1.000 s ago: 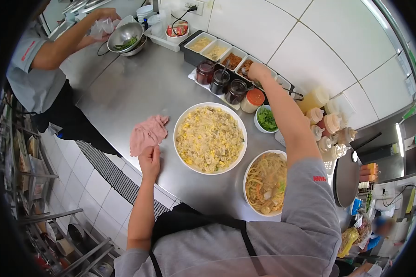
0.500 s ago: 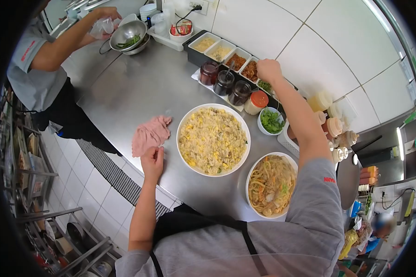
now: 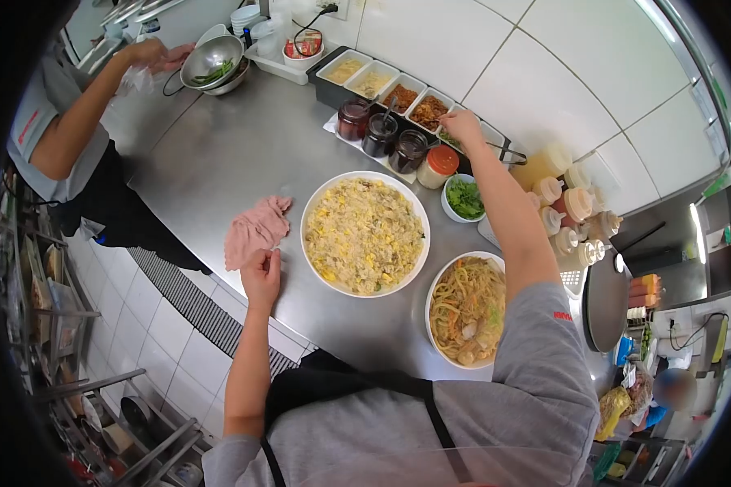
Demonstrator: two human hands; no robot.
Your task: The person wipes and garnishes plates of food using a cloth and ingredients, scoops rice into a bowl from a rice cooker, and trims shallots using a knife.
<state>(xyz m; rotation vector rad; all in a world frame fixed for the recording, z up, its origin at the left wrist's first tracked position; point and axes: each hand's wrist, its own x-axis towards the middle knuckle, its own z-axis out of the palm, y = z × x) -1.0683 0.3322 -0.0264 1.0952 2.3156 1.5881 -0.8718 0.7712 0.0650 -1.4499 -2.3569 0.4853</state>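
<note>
"How is the tub rack [image 3: 329,95] set on the counter [image 3: 211,150]?"
"Along the wall; its long axis is slanted from upper left to lower right, the lower end pointed at the squeeze bottles [image 3: 560,213]."

"What is counted?"
"Two large bowls, of rice [image 3: 365,294] and noodles [image 3: 429,312]; one crumpled pink cloth [image 3: 256,231]; four jars, three dark [image 3: 380,135] and one red-lidded [image 3: 438,167]; four filled tubs [image 3: 428,112] left of the right hand [image 3: 456,128]."

"And the fingers?"
"The right's are bunched over the greens tub [image 3: 451,139]; the left hand's [image 3: 260,280] are loosely curled beside the cloth. Whether anything is gripped by either cannot be told."
</note>
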